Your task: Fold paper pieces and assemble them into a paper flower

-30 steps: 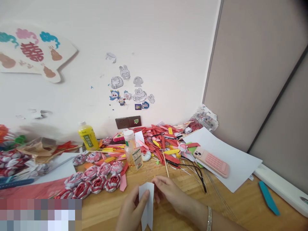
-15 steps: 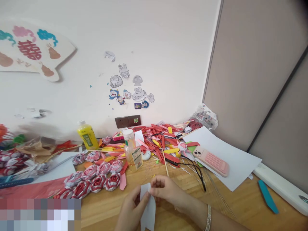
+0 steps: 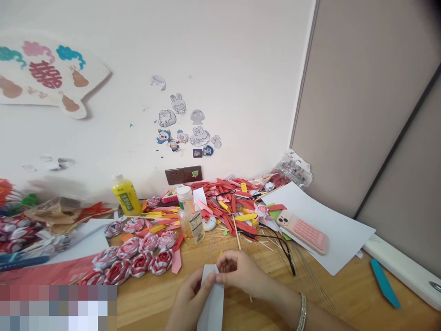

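A long white paper strip (image 3: 212, 307) runs lengthwise between my hands at the bottom middle, its lower end cut off by the picture edge. Along its left side my left hand (image 3: 193, 294) grips it, thumb on top. My right hand (image 3: 237, 273) pinches the strip's upper right edge between thumb and curled fingers, and a beaded bracelet (image 3: 302, 311) circles that wrist. A thin wooden stick (image 3: 237, 232) lies on the table behind the right hand. Rolled red, pink and white paper roses (image 3: 140, 263) stand in rows to the left.
Red, pink and yellow paper strips (image 3: 223, 197) pile against the wall. A clear bottle (image 3: 191, 220), a yellow bottle (image 3: 127, 195), a pink phone (image 3: 303, 231) on white sheets (image 3: 339, 243), black cord (image 3: 287, 255), thin wires (image 3: 317, 280) and a teal strip (image 3: 384, 282) lie around.
The paper strip now looks straighter and extends lower between my hands, its top edge flatter. More of the stick shows under my right wrist. My hands have barely moved.
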Tool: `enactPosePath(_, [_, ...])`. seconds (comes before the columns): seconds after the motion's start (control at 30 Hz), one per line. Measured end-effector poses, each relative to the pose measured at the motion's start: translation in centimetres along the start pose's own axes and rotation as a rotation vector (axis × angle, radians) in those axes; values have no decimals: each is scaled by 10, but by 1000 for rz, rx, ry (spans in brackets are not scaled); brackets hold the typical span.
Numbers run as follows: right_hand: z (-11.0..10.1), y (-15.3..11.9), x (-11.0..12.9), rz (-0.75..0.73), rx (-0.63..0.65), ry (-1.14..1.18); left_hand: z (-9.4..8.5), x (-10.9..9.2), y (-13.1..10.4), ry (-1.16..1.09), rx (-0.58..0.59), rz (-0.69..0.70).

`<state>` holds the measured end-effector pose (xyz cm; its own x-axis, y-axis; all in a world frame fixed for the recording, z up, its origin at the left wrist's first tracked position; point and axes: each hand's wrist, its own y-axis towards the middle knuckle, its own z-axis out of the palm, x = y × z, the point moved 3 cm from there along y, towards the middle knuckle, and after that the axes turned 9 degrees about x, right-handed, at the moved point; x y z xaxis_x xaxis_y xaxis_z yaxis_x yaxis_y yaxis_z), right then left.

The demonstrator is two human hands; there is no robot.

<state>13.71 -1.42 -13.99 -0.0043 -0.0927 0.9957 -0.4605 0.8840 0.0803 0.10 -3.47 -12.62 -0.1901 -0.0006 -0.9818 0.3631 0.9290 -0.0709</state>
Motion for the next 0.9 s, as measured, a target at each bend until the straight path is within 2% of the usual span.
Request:
enactPosePath(0.2, [-1, -1, 2, -17, -13, 24, -2, 4, 1, -13, -50, -26])
enactPosePath(0.4, [0, -3, 5, -2, -36, 34, -1, 8, 1, 0, -21, -40])
enactPosePath(0.9, [-2, -5, 15, -33, -55, -217, 0, 18, 5, -18, 60, -71])
